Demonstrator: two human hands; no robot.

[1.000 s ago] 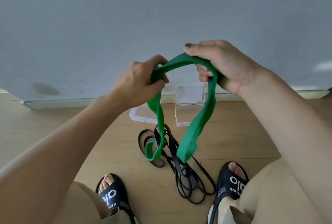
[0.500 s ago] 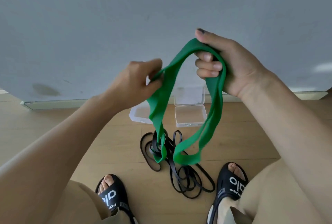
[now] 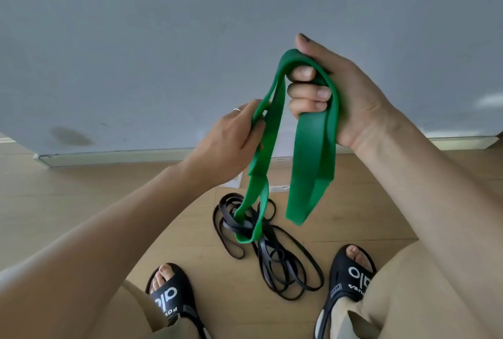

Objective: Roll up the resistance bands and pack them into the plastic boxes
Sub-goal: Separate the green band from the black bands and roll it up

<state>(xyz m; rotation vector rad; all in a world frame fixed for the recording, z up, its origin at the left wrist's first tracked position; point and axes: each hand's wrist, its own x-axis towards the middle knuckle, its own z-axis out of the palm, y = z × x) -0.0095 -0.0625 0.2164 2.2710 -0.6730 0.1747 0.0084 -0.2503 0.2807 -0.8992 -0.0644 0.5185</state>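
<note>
Head view shows the right hand [image 3: 334, 88] curled round the limp, light green band [image 3: 310, 164], left hand [image 3: 234, 142] pinching its strands just beside; best gripped at the fold.

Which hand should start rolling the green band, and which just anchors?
Probably the left hand: it pinches only the hanging strands of the green band, so it looks free to gather the slack. The right hand already has the band looped round its curled fingers, so it anchors.

Band [image 3: 310, 148] hangs between left hand [image 3: 231, 142] and right hand [image 3: 334, 93]. Loose bands [image 3: 272, 251] lie on floor [image 3: 81, 189] beneath, between both sandals [image 3: 171, 295].
</note>
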